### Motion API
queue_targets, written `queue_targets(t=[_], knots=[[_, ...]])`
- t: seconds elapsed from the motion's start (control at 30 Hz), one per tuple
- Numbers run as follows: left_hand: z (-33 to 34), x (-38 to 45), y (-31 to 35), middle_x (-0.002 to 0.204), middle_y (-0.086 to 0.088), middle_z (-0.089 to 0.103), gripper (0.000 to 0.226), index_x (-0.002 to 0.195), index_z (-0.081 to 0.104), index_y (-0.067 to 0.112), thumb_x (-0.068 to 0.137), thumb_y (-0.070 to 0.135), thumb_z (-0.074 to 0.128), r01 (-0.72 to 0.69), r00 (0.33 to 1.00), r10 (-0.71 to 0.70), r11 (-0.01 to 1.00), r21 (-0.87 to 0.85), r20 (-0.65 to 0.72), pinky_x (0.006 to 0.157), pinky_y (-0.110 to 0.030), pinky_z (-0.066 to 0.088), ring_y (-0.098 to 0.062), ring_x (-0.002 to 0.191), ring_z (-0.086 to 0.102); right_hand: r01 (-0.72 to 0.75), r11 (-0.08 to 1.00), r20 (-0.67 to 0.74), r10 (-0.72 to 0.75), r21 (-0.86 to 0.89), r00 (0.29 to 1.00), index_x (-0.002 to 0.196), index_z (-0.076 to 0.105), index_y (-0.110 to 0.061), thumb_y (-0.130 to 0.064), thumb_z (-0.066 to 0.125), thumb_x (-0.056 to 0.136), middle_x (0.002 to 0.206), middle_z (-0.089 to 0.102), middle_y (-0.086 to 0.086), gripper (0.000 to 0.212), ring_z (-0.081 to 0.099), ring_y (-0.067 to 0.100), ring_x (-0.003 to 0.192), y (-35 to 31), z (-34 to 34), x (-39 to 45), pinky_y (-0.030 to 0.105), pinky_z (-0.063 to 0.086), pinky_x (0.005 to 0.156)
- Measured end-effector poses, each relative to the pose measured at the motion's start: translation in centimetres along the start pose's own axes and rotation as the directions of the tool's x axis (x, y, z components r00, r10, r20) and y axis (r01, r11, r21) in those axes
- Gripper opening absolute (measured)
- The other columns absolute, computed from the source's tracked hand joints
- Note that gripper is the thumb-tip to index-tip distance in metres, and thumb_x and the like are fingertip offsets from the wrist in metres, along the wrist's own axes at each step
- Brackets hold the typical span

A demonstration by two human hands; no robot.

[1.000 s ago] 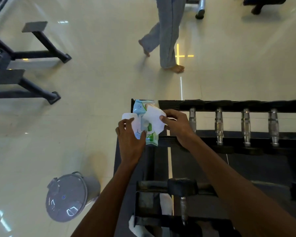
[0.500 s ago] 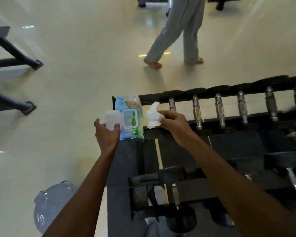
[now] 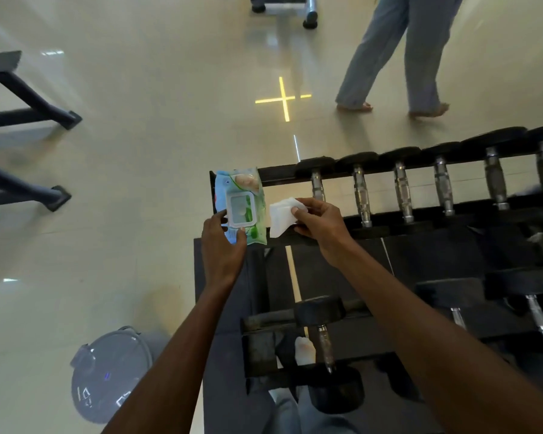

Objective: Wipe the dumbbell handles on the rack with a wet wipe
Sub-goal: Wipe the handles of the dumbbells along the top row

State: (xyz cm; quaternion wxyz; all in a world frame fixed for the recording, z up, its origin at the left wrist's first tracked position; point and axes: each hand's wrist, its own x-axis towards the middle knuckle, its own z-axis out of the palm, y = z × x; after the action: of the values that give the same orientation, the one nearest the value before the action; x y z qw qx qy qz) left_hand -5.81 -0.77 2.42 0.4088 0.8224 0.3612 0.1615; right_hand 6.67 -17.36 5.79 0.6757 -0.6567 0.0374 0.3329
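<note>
A blue-green wet wipe pack (image 3: pixel 243 189) lies on the left end of the black dumbbell rack (image 3: pixel 279 175), its white flip lid down. My left hand (image 3: pixel 221 245) holds the pack's near end, thumb and fingers on either side of the lid. My right hand (image 3: pixel 322 223) pinches a white wet wipe (image 3: pixel 281 216) just right of the pack, above the rack's rail. Several dumbbells with chrome handles (image 3: pixel 361 192) lie in a row on the top tier to the right. A lower tier holds more dumbbells (image 3: pixel 323 343).
A person in grey trousers (image 3: pixel 398 51) walks barefoot on the glossy floor beyond the rack. A grey lidded bin (image 3: pixel 110 374) stands at lower left. Black bench legs (image 3: pixel 29 108) sit at far left. A machine base (image 3: pixel 282 7) is at the top.
The wipe came free of the pack and my right hand carried it to the right. The pack's white lid, open before, is now down under my left hand. The person walked right.
</note>
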Motion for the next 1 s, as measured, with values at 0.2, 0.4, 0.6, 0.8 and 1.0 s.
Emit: queue_targets(t=[0.2,0.4,0.6,0.8,1.0], knots=[[1.2,-0.7,1.2,0.139,-0.016,0.049,0.065,0.147,0.044,0.005,0.09,0.012,0.074,-0.084,0.992,0.092,0.993,0.081,-0.09,0.102,-0.03,0.042,-0.027,0.125,0.047,-0.033,0.988,-0.015,0.035,0.148,0.999,0.122,0.063,-0.013,-0.004,0.06,0.097,0.126,0.061,0.013,0.026,0.063,0.027,0.113,-1.1,-2.1,0.6,0.031,0.062,0.075],[5.5,-2.5,4.3,0.139,-0.014,0.047,0.055,0.139,0.046,0.009,0.091,0.013,0.073,-0.203,0.973,0.215,0.97,0.132,-0.083,0.105,-0.034,0.044,-0.025,0.128,0.043,0.123,0.918,-0.047,-0.151,-0.377,0.987,0.118,0.063,-0.023,-0.015,0.07,0.094,0.116,0.062,-0.003,0.027,0.063,0.016,0.104,-2.1,-7.0,2.8,0.023,0.056,0.067],[12.6,-4.9,6.7,0.116,0.005,0.052,0.042,0.122,0.057,0.02,0.09,0.039,0.076,-0.038,0.99,0.042,0.999,-0.032,0.133,0.094,-0.043,0.055,-0.013,0.109,0.056,0.291,0.723,0.079,-0.312,-0.627,0.947,0.113,0.069,-0.016,-0.01,0.076,0.087,0.106,0.068,-0.004,0.028,0.064,0.007,0.098,-4.0,-10.5,6.8,0.017,0.052,0.076],[16.5,-6.2,7.6,0.109,-0.002,0.059,0.062,0.11,0.065,0.015,0.068,0.055,0.088,0.189,0.982,-0.188,0.98,-0.055,0.023,0.087,-0.028,0.052,-0.015,0.102,0.058,0.566,0.371,0.45,-0.357,-0.736,0.819,0.114,0.076,-0.009,-0.005,0.071,0.09,0.12,0.059,0.005,0.025,0.057,0.012,0.104,-2.0,-10.9,8.9,0.002,0.039,0.09],[17.0,-8.1,8.0,0.105,0.002,0.064,0.052,0.106,0.067,0.019,0.07,0.051,0.089,0.228,0.972,-0.232,0.97,-0.083,-0.046,0.078,-0.017,0.049,-0.011,0.096,0.062,0.747,0.088,0.741,-0.097,-0.659,0.665,0.121,0.069,-0.001,0.007,0.057,0.092,0.127,0.049,0.021,0.032,0.049,0.035,0.113,0.7,-12.3,9.6,0.041,0.044,0.095]])
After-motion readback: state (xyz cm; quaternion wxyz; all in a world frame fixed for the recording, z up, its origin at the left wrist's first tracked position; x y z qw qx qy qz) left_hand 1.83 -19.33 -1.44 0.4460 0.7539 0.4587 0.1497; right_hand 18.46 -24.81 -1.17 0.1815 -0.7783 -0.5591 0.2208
